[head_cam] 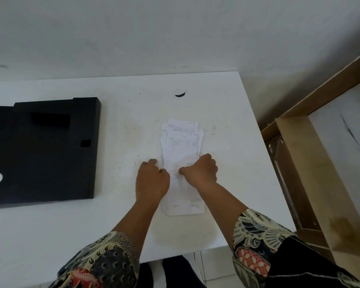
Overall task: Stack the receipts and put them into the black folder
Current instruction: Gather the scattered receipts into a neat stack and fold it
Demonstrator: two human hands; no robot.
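A loose pile of white receipts [182, 146] lies on the white table [71, 231], right of centre, its sheets fanned and uneven at the far end. My left hand [152, 179] presses against the pile's left edge with curled fingers. My right hand [200, 170] rests on the pile's right side, fingers curled over the paper. The hands cover the pile's middle. The black folder [42, 150] lies flat at the table's left, a hand's width or more away from the receipts.
A small black mark [180, 95] sits on the table beyond the receipts. A wooden cabinet [312, 173] stands right of the table. The white wall [175, 34] runs along the table's far edge.
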